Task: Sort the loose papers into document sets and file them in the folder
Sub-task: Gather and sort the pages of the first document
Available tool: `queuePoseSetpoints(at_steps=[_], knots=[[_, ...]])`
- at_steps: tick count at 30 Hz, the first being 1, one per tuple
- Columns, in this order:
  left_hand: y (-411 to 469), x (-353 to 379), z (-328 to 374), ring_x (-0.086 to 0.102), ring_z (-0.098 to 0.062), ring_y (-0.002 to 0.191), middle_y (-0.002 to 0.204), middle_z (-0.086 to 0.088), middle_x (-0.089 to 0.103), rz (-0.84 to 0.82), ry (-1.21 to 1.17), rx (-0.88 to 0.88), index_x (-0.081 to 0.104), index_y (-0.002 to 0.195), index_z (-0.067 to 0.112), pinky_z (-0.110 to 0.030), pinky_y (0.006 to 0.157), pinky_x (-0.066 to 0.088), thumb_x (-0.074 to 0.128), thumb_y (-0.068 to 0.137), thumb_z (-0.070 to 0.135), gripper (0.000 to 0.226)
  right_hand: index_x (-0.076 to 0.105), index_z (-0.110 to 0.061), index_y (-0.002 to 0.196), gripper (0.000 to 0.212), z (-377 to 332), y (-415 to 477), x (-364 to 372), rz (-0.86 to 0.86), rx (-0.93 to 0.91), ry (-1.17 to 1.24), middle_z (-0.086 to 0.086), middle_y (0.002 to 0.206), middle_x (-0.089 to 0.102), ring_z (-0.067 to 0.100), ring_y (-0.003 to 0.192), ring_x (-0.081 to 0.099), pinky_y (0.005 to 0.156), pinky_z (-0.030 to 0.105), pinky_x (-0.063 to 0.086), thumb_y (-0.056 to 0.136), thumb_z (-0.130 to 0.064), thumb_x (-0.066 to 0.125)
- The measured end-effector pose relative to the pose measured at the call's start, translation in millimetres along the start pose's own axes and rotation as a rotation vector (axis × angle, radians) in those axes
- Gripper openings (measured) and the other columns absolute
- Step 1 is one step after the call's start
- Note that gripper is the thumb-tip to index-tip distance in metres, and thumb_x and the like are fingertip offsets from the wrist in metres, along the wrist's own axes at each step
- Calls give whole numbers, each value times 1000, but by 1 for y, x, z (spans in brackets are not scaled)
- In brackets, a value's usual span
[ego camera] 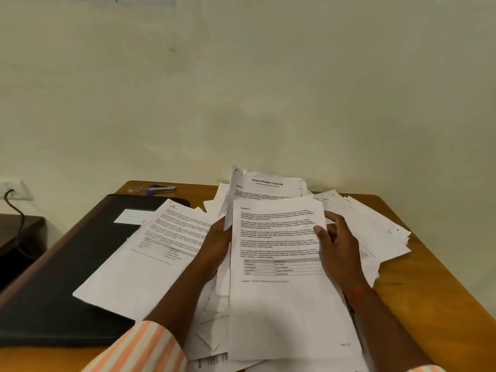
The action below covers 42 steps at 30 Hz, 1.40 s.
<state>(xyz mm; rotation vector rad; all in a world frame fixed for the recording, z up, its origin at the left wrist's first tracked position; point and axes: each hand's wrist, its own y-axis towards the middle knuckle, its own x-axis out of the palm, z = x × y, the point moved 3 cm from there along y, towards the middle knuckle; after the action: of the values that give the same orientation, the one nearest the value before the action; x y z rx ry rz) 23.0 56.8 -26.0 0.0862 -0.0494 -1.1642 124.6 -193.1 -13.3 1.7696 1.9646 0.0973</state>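
Head view: both hands hold a printed sheet (pixel 279 253) lifted over the middle of the worktop (pixel 434 296). The left hand (pixel 217 244) curls round its left edge. The right hand (pixel 339 248) pinches the right edge, thumb on the print and fingers behind. A title page (pixel 268 185) stands just behind it; I cannot tell whether it is in the same grip.

Such paper is light, limp and slick — a single sheet will sag from one corner and slide off its neighbours. A hold on two opposite edges looks safest.

The loose papers (pixel 375 232) spread to the right reach close to the worktop's right edge, where a nudge could spill them. The black folder (pixel 67 277) lies at the left, seemingly closed, with another sheet (pixel 145 264) partly across it. That sheet likely has to come off before the folder opens. A stapler (pixel 162 188) lies behind the folder near the wall — bare wood shows mostly at the near right.
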Motion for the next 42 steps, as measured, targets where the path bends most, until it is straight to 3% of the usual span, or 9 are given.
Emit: queuePoseSetpoints(at_steps=[4, 12, 17, 22, 26, 29, 32, 38, 42], knots=[[-4, 2, 4, 74, -26, 103, 117, -3, 75, -28, -97, -23, 61, 130, 23, -49, 85, 61, 43, 107, 42, 35, 51, -19, 133, 32, -6, 1, -8, 130, -46, -72, -5, 100, 68, 3, 85, 66, 65, 15, 50, 101, -20, 58], [-5, 6, 9, 75, -22, 98, 111, 8, 77, -9, -57, 24, 60, 123, 31, -40, 79, 63, 55, 99, 40, 27, 51, -17, 136, 37, -6, 2, -10, 152, -44, -76, -2, 107, 68, 11, 88, 67, 70, 21, 52, 100, -26, 59], [-2, 0, 5, 76, -18, 92, 110, 6, 76, 119, -53, 81, 60, 122, 27, -31, 70, 63, 57, 102, 27, 20, 58, -25, 128, 37, -8, 5, -13, 1, 34, 83, -11, 108, 68, 4, 93, 66, 72, 14, 48, 94, -33, 68], [4, -15, 1, 76, -20, 95, 111, 2, 76, 279, -102, 83, 60, 127, 23, -38, 77, 63, 58, 102, 31, 26, 66, -27, 116, 30, 2, 5, -6, -235, 64, 95, -5, 87, 73, 14, 87, 72, 76, 29, 57, 89, -20, 76], [9, -28, -1, 75, -20, 96, 112, 0, 76, 400, -206, 57, 61, 127, 22, -42, 81, 62, 59, 102, 33, 27, 66, -16, 104, 9, 7, 10, -14, 45, 80, 63, -2, 89, 66, 19, 87, 63, 75, 26, 46, 95, -15, 67], [12, -41, -4, 72, -21, 106, 116, 1, 75, 498, -349, 28, 60, 133, 23, -46, 93, 57, 58, 103, 29, 31, 62, -8, 116, 18, 21, 15, -34, 303, 177, 43, 7, 111, 67, 24, 103, 61, 87, 31, 44, 101, -15, 58], [13, -50, -6, 66, -21, 114, 121, 2, 71, 570, -497, -13, 58, 138, 23, -45, 102, 52, 58, 104, 27, 35, 58, -2, 125, 25, 32, 19, -44, 401, 241, 13, 15, 121, 65, 31, 111, 60, 89, 33, 43, 102, -12, 55], [14, -57, -16, 68, -29, 115, 121, -6, 73, 545, -585, -135, 64, 129, 25, -50, 104, 51, 65, 98, 38, 33, 57, -3, 129, 29, 26, 16, -48, 414, 210, -22, 18, 126, 63, 35, 116, 60, 89, 31, 43, 103, -13, 54], [8, -43, 4, 70, -25, 103, 115, -4, 73, 440, -265, -41, 63, 131, 19, -40, 88, 57, 58, 103, 35, 32, 60, -14, 124, 22, 20, 16, -39, 272, 163, 36, 9, 122, 66, 27, 108, 62, 88, 31, 47, 102, -17, 56]])
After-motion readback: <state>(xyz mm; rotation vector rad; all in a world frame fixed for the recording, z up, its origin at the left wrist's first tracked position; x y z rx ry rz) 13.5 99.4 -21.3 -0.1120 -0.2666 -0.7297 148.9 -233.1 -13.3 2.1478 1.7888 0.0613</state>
